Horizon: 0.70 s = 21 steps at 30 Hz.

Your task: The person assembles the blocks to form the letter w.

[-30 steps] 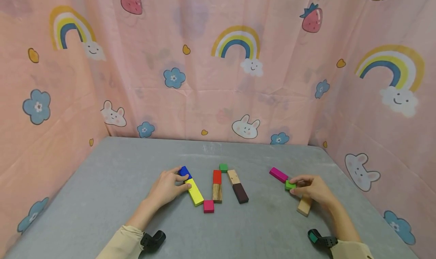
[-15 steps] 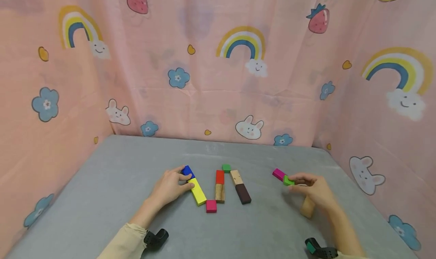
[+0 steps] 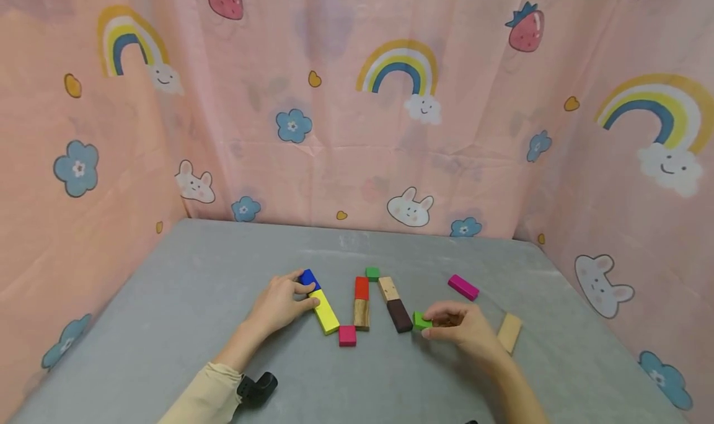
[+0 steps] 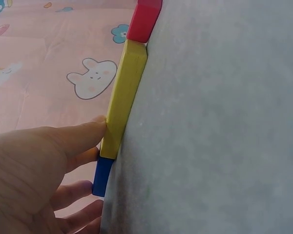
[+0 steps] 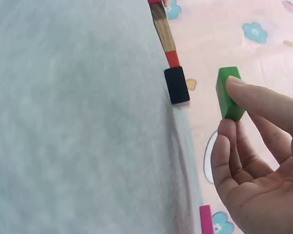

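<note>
My left hand (image 3: pixel 281 301) rests at the left side of a blue block (image 3: pixel 310 280) and a yellow block (image 3: pixel 325 312). In the left wrist view the thumb touches the yellow block (image 4: pixel 122 105) and fingertips touch the blue block (image 4: pixel 102 178). My right hand (image 3: pixel 460 328) pinches a light green block (image 3: pixel 421 321) between thumb and fingers. It is raised, close to the right of the dark brown block (image 3: pixel 398 316). In the right wrist view the green block (image 5: pixel 229 95) shows between thumb and fingertips.
A pinkish-red block (image 3: pixel 348 335) joins the yellow block's near end. Beside it run a striped wooden block (image 3: pixel 361 315), a red block (image 3: pixel 362 287), a dark green block (image 3: pixel 372 274) and a pale wooden block (image 3: pixel 388 289). Magenta (image 3: pixel 463 287) and light wooden (image 3: pixel 509 333) blocks lie at right.
My right hand has lifted the light green block from between the magenta and light wooden blocks and carried it left toward the dark brown block. My left hand stays at the blue and yellow blocks.
</note>
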Each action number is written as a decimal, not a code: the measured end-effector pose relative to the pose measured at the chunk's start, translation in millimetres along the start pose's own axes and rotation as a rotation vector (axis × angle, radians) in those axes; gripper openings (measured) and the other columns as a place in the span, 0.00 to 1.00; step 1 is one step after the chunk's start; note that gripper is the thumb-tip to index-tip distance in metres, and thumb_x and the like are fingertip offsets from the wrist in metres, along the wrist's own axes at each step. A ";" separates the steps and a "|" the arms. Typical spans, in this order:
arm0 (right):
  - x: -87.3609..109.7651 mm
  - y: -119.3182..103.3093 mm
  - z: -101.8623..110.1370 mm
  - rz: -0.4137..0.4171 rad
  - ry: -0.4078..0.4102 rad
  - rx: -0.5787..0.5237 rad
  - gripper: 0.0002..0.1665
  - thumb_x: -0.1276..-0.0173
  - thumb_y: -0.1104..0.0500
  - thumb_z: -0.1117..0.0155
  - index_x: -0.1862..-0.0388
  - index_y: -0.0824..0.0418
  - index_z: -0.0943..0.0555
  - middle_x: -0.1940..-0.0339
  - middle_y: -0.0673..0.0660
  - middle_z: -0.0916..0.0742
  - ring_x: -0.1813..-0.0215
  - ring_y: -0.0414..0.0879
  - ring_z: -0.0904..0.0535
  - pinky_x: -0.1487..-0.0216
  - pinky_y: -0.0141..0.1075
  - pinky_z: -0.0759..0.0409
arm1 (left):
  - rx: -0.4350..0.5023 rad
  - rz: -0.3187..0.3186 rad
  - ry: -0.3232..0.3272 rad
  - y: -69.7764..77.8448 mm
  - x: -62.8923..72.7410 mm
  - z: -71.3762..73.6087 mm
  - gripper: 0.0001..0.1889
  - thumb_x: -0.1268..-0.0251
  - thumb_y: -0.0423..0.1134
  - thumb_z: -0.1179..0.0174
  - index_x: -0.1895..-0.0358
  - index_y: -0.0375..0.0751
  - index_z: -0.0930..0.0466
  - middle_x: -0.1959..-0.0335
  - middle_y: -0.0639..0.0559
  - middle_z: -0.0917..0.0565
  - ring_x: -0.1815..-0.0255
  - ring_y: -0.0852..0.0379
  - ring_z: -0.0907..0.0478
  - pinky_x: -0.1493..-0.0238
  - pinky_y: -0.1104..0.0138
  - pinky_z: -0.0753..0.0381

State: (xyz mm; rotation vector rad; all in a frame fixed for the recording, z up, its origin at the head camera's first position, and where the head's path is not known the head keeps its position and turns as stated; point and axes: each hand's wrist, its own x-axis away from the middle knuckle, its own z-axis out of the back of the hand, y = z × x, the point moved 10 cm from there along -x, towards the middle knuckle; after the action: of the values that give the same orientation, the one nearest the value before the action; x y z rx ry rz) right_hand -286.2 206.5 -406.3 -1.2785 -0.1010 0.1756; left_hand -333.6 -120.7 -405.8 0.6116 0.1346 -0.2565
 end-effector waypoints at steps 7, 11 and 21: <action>-3.4 12.2 -3.6 -0.032 -0.081 0.033 0.19 0.47 0.66 0.21 0.57 0.70 0.15 0.63 0.60 0.16 0.64 0.49 0.23 0.64 0.35 0.22 | -0.012 -0.006 0.005 -2.1 -0.2 -0.1 0.22 0.40 0.51 0.31 0.45 0.45 0.15 0.32 0.43 0.29 0.33 0.34 0.35 0.40 0.44 0.31; -3.9 21.4 -5.9 -0.081 -0.132 0.054 0.19 0.47 0.64 0.21 0.57 0.69 0.15 0.66 0.59 0.17 0.63 0.49 0.24 0.63 0.36 0.23 | -0.005 -0.002 0.011 -2.2 0.0 -1.0 0.22 0.40 0.51 0.30 0.46 0.44 0.14 0.32 0.43 0.28 0.34 0.34 0.34 0.41 0.43 0.31; -7.6 25.8 -10.7 -0.083 -0.151 0.070 0.20 0.48 0.69 0.22 0.56 0.71 0.16 0.67 0.57 0.18 0.62 0.49 0.25 0.65 0.34 0.24 | -0.002 -0.004 0.009 -1.8 -0.1 -0.7 0.22 0.40 0.51 0.31 0.46 0.44 0.14 0.32 0.43 0.28 0.34 0.35 0.34 0.41 0.43 0.31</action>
State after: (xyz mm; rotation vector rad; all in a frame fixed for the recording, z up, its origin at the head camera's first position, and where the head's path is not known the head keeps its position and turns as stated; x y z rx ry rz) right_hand -293.8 202.2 -434.0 -1.1878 -0.2751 0.2023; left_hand -334.2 -121.7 -407.4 0.6107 0.1447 -0.2576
